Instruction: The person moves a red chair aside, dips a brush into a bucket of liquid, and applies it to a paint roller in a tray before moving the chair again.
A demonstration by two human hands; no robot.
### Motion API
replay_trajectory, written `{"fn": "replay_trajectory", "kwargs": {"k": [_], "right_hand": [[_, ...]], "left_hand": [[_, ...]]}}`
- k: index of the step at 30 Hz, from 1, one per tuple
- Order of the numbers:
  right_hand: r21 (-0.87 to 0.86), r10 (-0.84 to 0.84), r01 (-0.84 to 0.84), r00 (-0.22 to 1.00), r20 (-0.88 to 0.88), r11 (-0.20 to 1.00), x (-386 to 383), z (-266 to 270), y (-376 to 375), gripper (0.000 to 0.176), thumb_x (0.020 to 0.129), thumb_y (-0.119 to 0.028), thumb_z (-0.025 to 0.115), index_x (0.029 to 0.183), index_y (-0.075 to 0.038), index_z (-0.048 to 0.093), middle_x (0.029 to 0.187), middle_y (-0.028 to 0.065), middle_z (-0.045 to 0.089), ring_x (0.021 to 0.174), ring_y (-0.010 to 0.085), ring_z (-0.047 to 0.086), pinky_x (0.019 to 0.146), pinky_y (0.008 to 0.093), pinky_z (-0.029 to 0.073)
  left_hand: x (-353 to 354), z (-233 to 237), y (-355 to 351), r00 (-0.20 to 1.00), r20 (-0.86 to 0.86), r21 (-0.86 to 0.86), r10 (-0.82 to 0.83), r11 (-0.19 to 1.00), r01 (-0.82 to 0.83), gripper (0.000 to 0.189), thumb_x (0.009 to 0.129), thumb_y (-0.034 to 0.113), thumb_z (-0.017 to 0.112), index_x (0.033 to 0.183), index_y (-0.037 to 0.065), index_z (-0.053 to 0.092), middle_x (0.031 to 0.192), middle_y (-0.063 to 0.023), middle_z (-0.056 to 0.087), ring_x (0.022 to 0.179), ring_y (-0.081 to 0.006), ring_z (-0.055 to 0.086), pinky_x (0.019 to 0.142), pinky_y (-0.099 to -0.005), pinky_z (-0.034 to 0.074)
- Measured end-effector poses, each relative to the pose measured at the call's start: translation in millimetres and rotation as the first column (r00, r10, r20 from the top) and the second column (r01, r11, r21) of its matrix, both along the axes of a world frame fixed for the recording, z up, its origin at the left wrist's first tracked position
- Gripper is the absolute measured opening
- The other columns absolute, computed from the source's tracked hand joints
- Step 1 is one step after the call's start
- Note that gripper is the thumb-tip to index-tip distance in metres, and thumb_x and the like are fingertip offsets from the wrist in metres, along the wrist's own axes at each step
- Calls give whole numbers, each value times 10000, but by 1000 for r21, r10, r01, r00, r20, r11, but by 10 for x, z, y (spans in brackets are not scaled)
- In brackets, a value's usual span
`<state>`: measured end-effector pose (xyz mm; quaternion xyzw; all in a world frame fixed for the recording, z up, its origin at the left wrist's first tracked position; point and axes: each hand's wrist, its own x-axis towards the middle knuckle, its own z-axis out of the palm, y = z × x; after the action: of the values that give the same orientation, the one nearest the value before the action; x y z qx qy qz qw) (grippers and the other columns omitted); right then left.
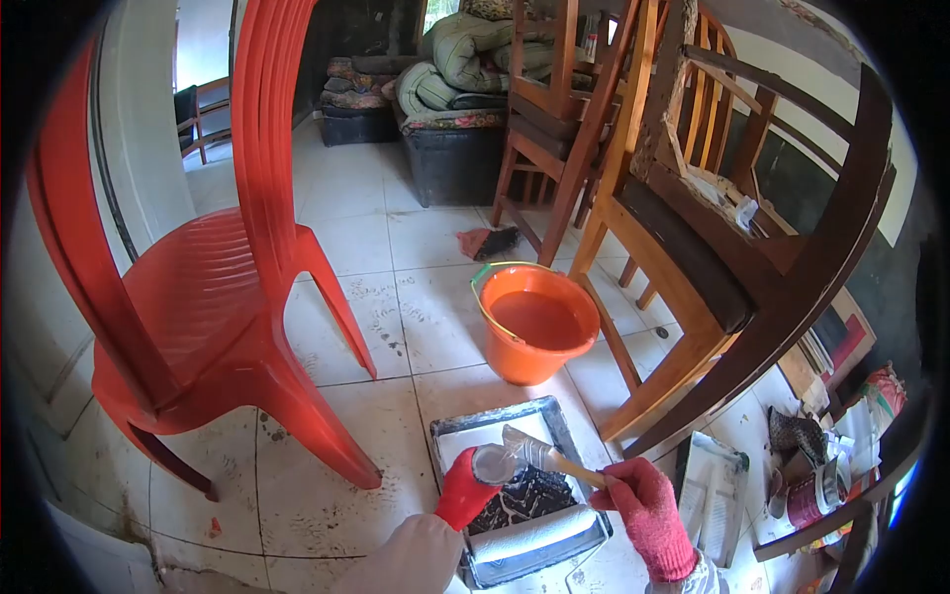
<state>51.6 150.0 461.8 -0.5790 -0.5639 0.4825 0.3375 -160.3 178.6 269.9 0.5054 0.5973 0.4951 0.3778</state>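
My left hand (464, 492), in a red glove, is closed round a small grey-white cup (494, 462). In my right hand (648, 515), also red-gloved, is a paintbrush (569, 465) gripped by its wooden handle. The brush's pale bristles point left, right at the cup's rim. Both hands are over a black paint tray (447, 429) on the floor, its well streaked with dark paint. A white paint roller (532, 532) lies across the near end of this tray.
An orange bucket (532, 364) of reddish liquid stands beyond the tray. A red plastic chair (198, 297) is at left; stacked wooden chairs (683, 297) rise at right. Another tray (714, 495) and cluttered containers (816, 495) lie at right. Rolled mattresses (460, 59) are at the back.
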Motion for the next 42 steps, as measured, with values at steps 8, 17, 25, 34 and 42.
{"fn": "replay_trajectory", "kwargs": {"k": [8, 17, 25, 34, 42], "right_hand": [[3, 8, -8, 1000, -4, 1000, 19, -83, -18, 163, 929, -53, 514, 1031, 68, 552, 870, 174, 654, 787, 222, 685, 749, 307, 557], [-23, 1, -2, 1000, -7, 1000, 9, -161, -16, 155, 928, -46, 514, 1025, 72, 541, 873, 169, 651, 780, 205, 681, 740, 295, 553], [-46, -13, 12, 999, -31, 999, 7, -355, 24, 152, 929, -48, 511, 1016, 74, 540, 866, 160, 649, 771, 198, 679, 727, 285, 551], [-28, -94, 91, 986, -140, 995, 49, -506, 101, 173, 921, -53, 498, 1018, 87, 531, 878, 167, 641, 779, 206, 675, 740, 290, 546], [132, -152, 160, 986, -66, 978, 165, -1452, 484, 121, 883, -27, 519, 963, 59, 549, 849, 150, 634, 748, 210, 665, 691, 295, 546]], "left_hand": [[43, -18, -7, 1000, -15, -15, 18, 1000, -19, 531, 681, 230, 823, 1108, 46, 566, 1041, -127, 637, 980, -269, 617, 850, -357, 482], [63, 53, 2, 999, -35, -18, 7, 1000, -8, 532, 673, 244, 829, 1095, 50, 567, 1039, -126, 639, 975, -270, 621, 843, -361, 484], [90, 57, 12, 1000, -2, -36, 18, 999, -18, 525, 668, 226, 831, 1090, 52, 571, 1028, -123, 641, 975, -273, 622, 841, -363, 484], [82, 11, 55, 997, -42, 37, 70, 997, -68, 530, 654, 178, 829, 1100, 53, 572, 1055, -132, 633, 983, -282, 614, 852, -362, 485], [14, -293, 92, 993, -7, 151, 121, 981, -119, 566, 647, 172, 835, 1121, 55, 549, 1052, -129, 625, 998, -275, 607, 866, -369, 480]]}}
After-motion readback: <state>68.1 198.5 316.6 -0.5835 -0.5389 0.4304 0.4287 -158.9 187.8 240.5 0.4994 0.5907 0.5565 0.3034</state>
